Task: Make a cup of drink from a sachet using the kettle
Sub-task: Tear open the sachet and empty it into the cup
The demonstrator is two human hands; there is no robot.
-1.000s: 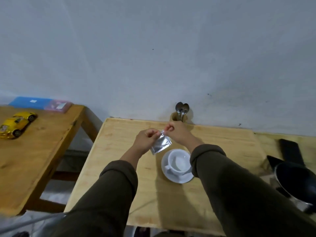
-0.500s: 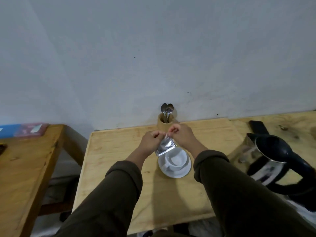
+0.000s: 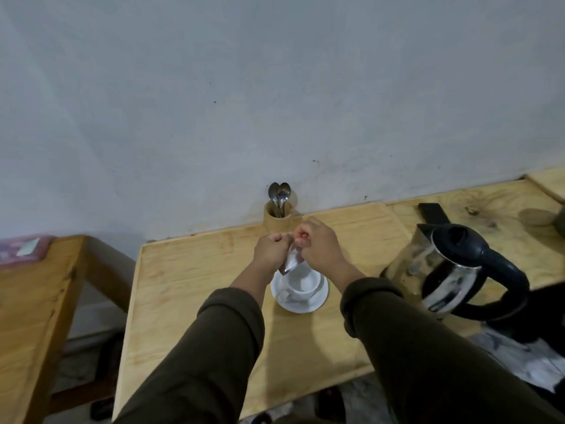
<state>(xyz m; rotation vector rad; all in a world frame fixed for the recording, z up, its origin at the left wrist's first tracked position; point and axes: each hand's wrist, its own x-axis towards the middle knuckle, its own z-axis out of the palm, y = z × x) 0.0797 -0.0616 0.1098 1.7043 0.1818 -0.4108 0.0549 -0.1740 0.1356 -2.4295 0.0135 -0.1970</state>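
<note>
Leftmost, a darker wooden side table (image 3: pixel 33 301) carries a pink and blue flat case (image 3: pixel 23 249) at its far edge by the wall. Beside it, across a gap, stands the pale wooden table (image 3: pixel 189 270) where the work is set out. The left hand (image 3: pixel 270 251) is curled into a loose fist above this table, thumb and fingers pinched on the top edge of a small silver sachet (image 3: pixel 291 262). The sachet hangs down between the two hands, its lower corner just over the rim of a white cup (image 3: pixel 302 284). The cup sits upright on a white saucer (image 3: pixel 301 301), handle toward the near left, and looks empty, though its bottom is partly hidden by the sachet. Behind the hands, against the wall, a round wooden holder (image 3: pixel 278 220) has several metal spoons (image 3: pixel 279 192) standing in it, bowls up. The right hand (image 3: pixel 319 247) is likewise closed, fingertips gripping the same top edge of the sachet, touching or nearly touching the left. Both forearms wear dark olive sleeves (image 3: pixel 428 347). Further right, a glass electric kettle (image 3: pixel 452 264) with a black lid and handle stands near the table's right edge, well apart from the cup. Behind it lies a black flat object (image 3: pixel 432 212), too dim to identify.
</note>
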